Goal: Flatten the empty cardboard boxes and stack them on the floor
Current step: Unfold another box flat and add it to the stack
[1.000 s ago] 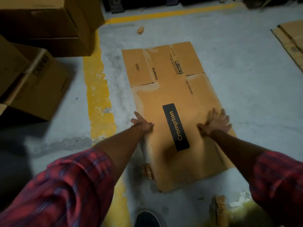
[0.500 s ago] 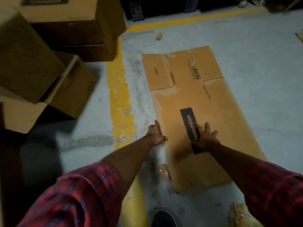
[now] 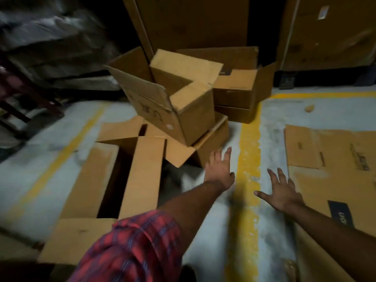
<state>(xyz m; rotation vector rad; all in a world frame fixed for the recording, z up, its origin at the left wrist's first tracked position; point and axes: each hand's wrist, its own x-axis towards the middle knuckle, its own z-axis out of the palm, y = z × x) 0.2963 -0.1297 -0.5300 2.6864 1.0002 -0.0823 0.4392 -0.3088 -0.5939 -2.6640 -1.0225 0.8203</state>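
— Two hands are out in front, and both are empty. The left hand point(image 3: 219, 169) has its fingers spread and reaches toward the pile of boxes point(image 3: 183, 102).

— And the other one?

— The right hand point(image 3: 281, 192) is spread wide too, over the grey floor point(image 3: 221, 231), just beside the yellow line point(image 3: 248, 151).

— Where is the flat box?

— The flattened box point(image 3: 335, 169) lies on the floor at the right edge, past the yellow line. A long open box point(image 3: 114, 184) lies on the left side. The red checked sleeve point(image 3: 132, 249) is near the bottom edge.
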